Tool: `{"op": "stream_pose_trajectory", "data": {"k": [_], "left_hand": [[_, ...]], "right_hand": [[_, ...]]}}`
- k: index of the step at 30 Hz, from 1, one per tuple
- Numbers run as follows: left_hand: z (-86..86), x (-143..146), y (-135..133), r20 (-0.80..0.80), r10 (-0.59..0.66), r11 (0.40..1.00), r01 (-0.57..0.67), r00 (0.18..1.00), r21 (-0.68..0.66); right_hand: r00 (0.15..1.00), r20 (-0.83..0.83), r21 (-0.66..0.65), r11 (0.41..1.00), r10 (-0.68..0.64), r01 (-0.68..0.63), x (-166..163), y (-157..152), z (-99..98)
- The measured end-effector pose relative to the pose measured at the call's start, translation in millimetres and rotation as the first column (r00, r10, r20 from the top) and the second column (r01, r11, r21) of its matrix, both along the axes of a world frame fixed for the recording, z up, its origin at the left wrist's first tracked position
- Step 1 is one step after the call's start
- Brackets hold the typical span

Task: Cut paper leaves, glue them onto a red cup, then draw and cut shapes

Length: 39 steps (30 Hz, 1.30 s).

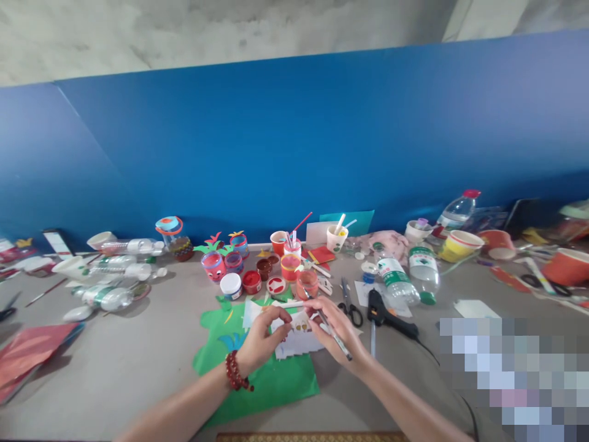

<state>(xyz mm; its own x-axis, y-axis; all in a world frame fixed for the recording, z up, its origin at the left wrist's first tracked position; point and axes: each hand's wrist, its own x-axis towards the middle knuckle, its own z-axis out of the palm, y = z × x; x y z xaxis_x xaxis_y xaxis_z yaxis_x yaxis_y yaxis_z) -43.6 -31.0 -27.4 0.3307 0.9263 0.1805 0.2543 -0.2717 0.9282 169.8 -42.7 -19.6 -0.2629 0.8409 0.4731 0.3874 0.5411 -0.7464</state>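
My right hand is closed round a slim pen-like stick with a dark end, slanting down to the right. My left hand, wearing a red bead bracelet, has thumb and forefinger curled almost together; anything pinched there is too small to make out. Both hands hover over a white paper piece with small brownish shapes on it. Beneath lies a green sheet with a ragged left edge. A white stick shows just beyond the fingertips. Blue leaf-shaped cutouts rest near my left wrist.
Paint jars and decorated cups stand behind the green sheet. To the right are scissors, a black glue gun with its cord, and plastic bottles. More bottles and a red sheet lie left.
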Motion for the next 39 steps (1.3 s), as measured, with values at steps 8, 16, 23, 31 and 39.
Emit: {"op": "stream_pose_trajectory", "data": {"k": [8, 16, 23, 31, 39], "left_hand": [[-17.9, 9.8, 5.2, 0.191, 0.032, 0.989, -0.003, 0.981, -0.147], [-24.5, 0.9, 8.0, 0.231, 0.073, 0.988, -0.039, 0.97, -0.148], [-18.5, -3.5, 9.8, 0.218, 0.131, 0.989, -0.113, 0.967, -0.095], [-22.1, -7.6, 12.6, 0.236, 0.152, 0.988, -0.152, 0.96, -0.018], [-12.4, -19.5, 21.3, 0.241, 0.258, 0.965, -0.261, 0.936, -0.017]], "right_hand": [[0.998, -0.051, -0.007, 1.0, -0.029, 0.028, 3.3, -1.6, -4.9], [0.931, 0.251, 0.128, 0.962, -0.265, 0.24, 44.9, -11.6, -8.4], [0.723, 0.588, 0.267, 0.931, -0.362, 0.25, 75.4, 8.8, -0.9], [0.518, 0.794, 0.242, 0.947, -0.319, 0.213, 72.0, 59.1, 9.8], [0.452, 0.831, 0.213, 0.936, -0.325, 0.281, 73.7, 97.5, 8.1]]}}
